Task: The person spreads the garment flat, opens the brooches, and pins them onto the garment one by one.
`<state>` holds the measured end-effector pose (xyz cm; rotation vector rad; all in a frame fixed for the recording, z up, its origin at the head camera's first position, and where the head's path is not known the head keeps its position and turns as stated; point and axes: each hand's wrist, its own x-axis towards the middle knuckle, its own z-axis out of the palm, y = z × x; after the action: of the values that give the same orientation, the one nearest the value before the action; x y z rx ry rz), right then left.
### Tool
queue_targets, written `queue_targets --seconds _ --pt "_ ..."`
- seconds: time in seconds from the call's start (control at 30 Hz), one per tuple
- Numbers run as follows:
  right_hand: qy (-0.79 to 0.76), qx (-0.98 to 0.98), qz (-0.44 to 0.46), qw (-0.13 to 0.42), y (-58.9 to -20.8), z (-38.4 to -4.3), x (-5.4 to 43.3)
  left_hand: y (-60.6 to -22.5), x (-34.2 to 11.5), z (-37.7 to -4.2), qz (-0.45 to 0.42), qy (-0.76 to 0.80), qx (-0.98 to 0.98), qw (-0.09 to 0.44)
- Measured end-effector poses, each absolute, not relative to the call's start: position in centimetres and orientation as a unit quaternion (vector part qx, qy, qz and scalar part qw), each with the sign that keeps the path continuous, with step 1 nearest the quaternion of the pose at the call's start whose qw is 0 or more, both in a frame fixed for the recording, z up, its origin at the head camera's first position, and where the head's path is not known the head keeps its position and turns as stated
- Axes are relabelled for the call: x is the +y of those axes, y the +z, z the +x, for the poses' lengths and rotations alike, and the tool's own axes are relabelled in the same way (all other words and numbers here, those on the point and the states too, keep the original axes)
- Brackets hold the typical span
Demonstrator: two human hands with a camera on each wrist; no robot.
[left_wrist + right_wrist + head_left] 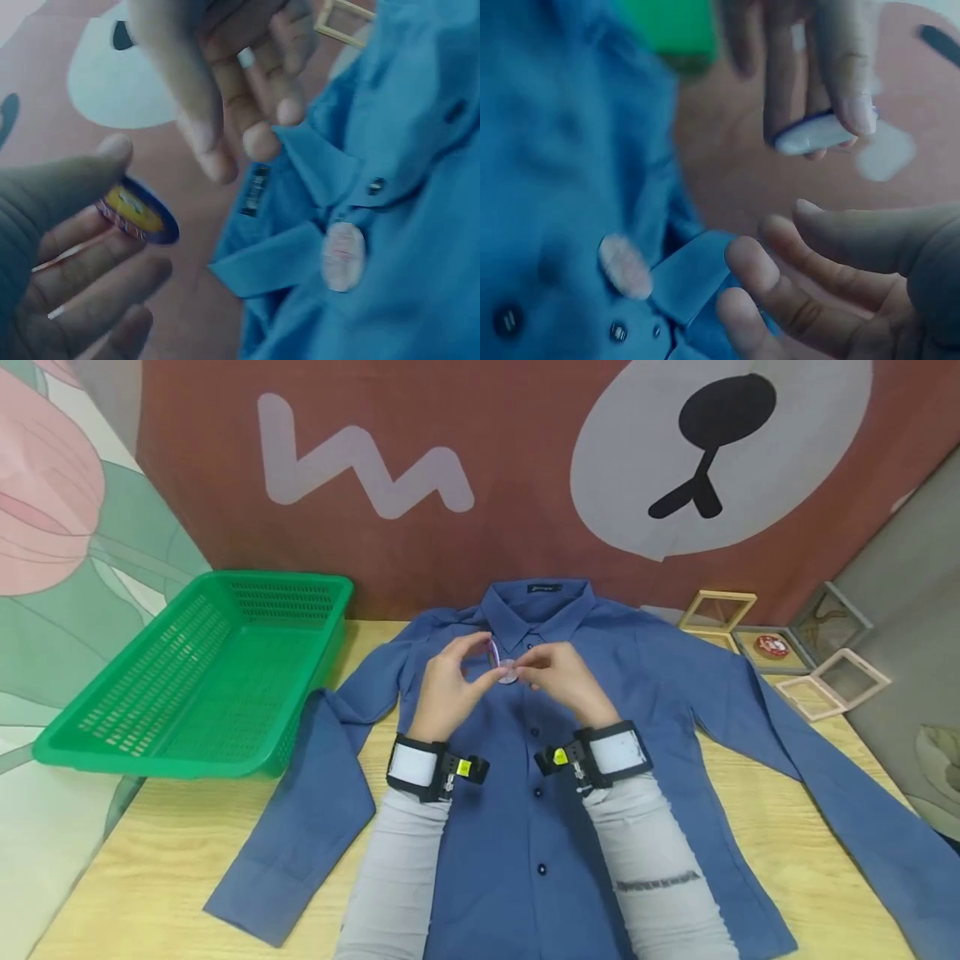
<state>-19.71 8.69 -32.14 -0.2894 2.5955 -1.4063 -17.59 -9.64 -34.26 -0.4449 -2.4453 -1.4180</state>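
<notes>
Pale sleeves (397, 877) foremost; round badge (144, 213) in pinch of left hand (446, 685), right hand (567, 678) loose just beside.

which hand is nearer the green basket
The left hand: it is above the shirt, to the right of the green basket; the right hand is farther right.

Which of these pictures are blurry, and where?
Head view: fairly crisp, the shirt and its buttons distinct; left wrist view: soft and bluish, markings on the pale disc by the collar too blurred to read; right wrist view: dim, the green basket an out-of-focus patch.
</notes>
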Motion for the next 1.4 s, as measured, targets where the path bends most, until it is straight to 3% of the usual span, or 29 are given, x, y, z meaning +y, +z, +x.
queue_targets --seconds 0.37,0.53,0.8,0.97,1.13,1.4 --pt "-0.171 0.933 -0.295 0.114 -36.0 -24.9 7.5 -38.6 -9.3 -18.3 -0.096 -0.434 -0.893 0.066" --pt "-0.082 0.939 -0.316 0.106 -37.4 -25.1 7.5 -38.9 -9.2 -18.1 -0.077 -0.422 -0.903 0.020" --pt "-0.072 0.930 -0.361 0.011 -38.5 -25.2 7.7 -38.9 -9.3 -18.3 -0.074 -0.414 -0.907 -0.007" --pt "-0.067 0.919 -0.388 -0.021 -39.0 -25.3 7.7 -39.1 -9.5 -18.6 -0.074 -0.415 -0.907 -0.007" --pt "-0.110 0.912 -0.394 -0.024 -39.2 -25.6 7.9 -39.2 -9.6 -18.7 -0.070 -0.411 -0.909 -0.007" --pt "-0.111 0.921 -0.372 0.014 -37.7 -25.6 7.8 -39.5 -9.3 -18.9 -0.060 -0.419 -0.906 0.010"
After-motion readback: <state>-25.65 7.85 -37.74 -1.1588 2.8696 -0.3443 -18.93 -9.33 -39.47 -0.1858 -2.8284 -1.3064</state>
